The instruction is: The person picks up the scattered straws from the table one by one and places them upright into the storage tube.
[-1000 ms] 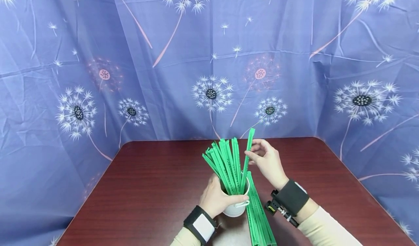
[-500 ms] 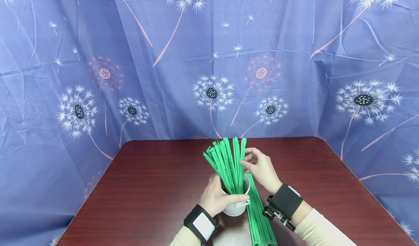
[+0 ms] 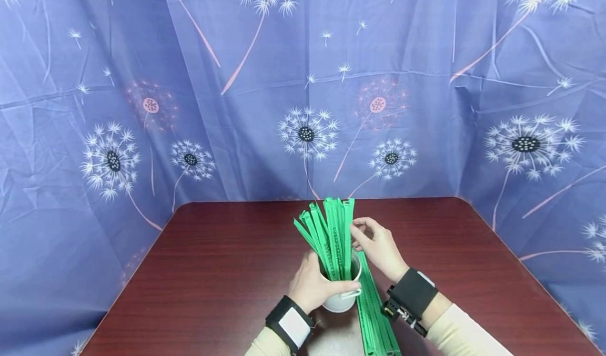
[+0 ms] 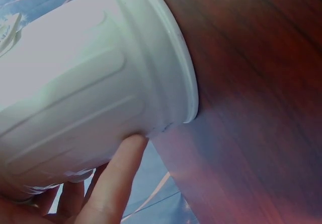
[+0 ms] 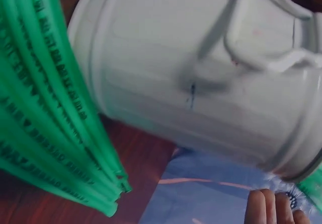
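Note:
A white ribbed pail point(image 3: 339, 304) with small side handles stands on the table, a bunch of green wrapped straws point(image 3: 326, 240) leaning up out of it. My left hand point(image 3: 310, 287) grips the pail from the left, its thumb across the near side below the rim; in the left wrist view a finger point(image 4: 118, 176) lies along the pail's wall. At the bunch's right edge is my right hand point(image 3: 379, 245), with thumb and index fingertips right at the outermost straw. The right wrist view shows its fingers point(image 5: 271, 209) beyond the pail's mouth.
A flat pile of more green wrapped straws point(image 3: 376, 314) lies on the table just right of the pail, running to the near edge of view. The dark red wooden table point(image 3: 227, 272) ends at a blue dandelion-print curtain point(image 3: 255, 151).
My right hand has moved left and down, bringing a raised straw into the bunch in the pail. Some straws have shifted upright toward the right. The left hand has stayed on the pail.

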The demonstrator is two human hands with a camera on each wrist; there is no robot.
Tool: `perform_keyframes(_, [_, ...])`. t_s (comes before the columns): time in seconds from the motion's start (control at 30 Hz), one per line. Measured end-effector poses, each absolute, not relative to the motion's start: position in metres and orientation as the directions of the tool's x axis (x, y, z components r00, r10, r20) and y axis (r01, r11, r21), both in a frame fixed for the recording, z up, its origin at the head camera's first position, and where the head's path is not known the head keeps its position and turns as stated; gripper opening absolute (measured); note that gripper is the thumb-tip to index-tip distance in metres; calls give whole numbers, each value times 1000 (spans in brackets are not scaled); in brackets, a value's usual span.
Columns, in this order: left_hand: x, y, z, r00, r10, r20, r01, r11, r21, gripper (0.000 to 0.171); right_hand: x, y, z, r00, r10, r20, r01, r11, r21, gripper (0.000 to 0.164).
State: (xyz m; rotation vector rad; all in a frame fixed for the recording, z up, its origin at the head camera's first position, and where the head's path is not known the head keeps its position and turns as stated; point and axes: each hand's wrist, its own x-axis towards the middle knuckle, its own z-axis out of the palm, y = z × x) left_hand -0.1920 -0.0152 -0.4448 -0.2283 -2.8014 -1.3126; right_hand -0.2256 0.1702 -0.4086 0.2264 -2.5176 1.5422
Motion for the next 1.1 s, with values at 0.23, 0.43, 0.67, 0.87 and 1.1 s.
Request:
perform_keyframes(0.23, [-192,-16,-445,-988,118,96,150,645,749,102,-231,184,-418,-980,36,196,-144,550,-823,31])
perform_keyframes(0.43, [-192,-16,-445,-989,116,92,146,648,748,103,-230,196,-436,-995,1,98,-68,712,-699,31])
perform_keyframes(0.67, [-191,-15,-444,-990,111,83,136,651,747,103,-225,199,-451,-996,-23,-89,40,764,-644,48])
perform_keyframes(0.87, [-189,-12,-443,-991,110,82,134,655,744,104,-222,200,-459,-987,-39,-158,81,726,-683,52])
perform_keyframes(1.1, [-189,-12,-443,-991,111,71,127,668,733,105,-223,203,-458,-982,-25,-186,118,687,-717,52])
